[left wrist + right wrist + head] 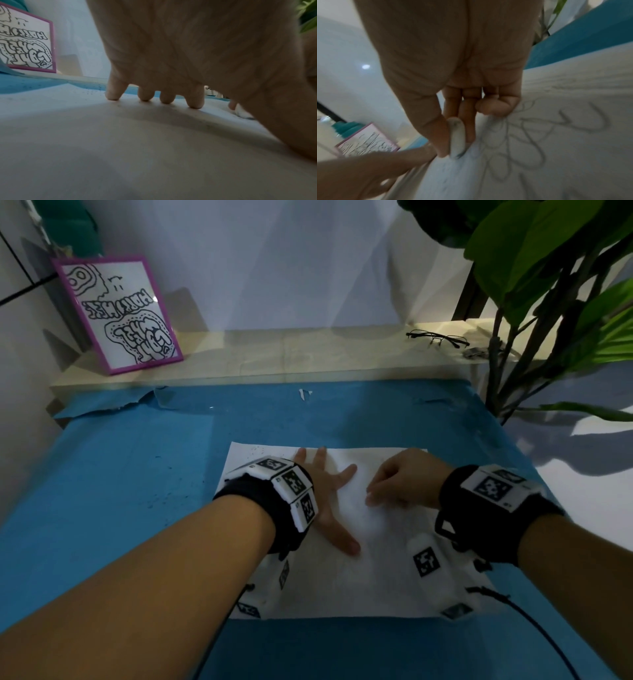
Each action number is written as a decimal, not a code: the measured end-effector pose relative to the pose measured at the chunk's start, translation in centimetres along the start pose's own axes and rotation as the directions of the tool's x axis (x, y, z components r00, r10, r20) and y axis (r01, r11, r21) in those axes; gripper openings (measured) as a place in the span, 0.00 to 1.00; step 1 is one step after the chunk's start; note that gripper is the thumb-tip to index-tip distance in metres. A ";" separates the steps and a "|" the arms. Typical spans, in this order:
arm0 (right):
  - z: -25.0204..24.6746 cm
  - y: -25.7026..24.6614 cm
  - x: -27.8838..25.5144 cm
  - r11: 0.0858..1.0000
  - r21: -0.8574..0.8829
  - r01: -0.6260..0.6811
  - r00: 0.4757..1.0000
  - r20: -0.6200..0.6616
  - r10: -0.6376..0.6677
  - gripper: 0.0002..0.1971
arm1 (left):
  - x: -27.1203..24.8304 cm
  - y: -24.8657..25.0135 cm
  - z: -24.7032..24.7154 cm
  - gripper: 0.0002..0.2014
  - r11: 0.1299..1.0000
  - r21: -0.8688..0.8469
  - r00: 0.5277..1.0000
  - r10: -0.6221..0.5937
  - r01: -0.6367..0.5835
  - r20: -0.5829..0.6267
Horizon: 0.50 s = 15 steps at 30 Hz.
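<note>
A white sheet of paper [359, 577] lies on the blue table cover [137, 474]. Faint pencil lines, a flower shape [513, 142], show on it in the right wrist view. My left hand [329, 491] lies flat on the sheet's left half with its fingers spread, and the fingertips [195, 104] press the paper [120, 148]. My right hand [387, 487] is curled over the middle of the sheet, just right of the left hand. Its thumb and fingers pinch a small white eraser [457, 138], smudged grey, whose tip touches the paper [565, 155].
A pale shelf [274, 354] runs along the back and carries a purple-framed black-and-white drawing [120, 313] at the left and a pair of glasses [436, 338] at the right. A leafy plant [548, 285] stands at the right. The blue cover is torn at its far-left edge [113, 405].
</note>
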State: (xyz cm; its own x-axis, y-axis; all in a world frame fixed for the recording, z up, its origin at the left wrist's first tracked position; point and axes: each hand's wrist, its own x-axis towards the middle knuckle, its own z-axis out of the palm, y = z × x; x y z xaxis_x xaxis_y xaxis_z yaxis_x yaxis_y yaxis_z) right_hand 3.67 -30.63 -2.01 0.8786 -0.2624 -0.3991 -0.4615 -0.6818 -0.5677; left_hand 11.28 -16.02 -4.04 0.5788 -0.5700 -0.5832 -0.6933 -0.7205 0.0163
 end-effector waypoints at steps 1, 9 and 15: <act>0.1 0.1 0.0 1.000 -0.027 0.014 1.000 0.023 -0.013 0.03 | 0.0 0.0 0.0 0.64 1.000 0.003 1.000 -0.001 0.001 -0.004; 0.2 0.6 -0.1 0.998 -0.015 0.058 0.998 0.013 -0.058 0.03 | -0.1 0.0 -0.2 0.64 1.000 -0.002 1.000 -0.001 0.001 0.009; 0.0 0.8 0.0 0.998 0.004 0.061 0.996 -0.058 -0.061 0.03 | -0.2 0.1 -0.1 0.64 1.000 -0.019 1.000 0.003 -0.003 0.007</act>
State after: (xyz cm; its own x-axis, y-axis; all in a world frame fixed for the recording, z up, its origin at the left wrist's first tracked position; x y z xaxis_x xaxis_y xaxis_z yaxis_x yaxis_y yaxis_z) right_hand 3.25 -31.18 -2.48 0.9107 -0.2599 -0.3212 -0.4075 -0.6936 -0.5941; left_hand 11.13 -16.00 -3.80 0.5739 -0.5692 -0.5887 -0.6866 -0.7263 0.0330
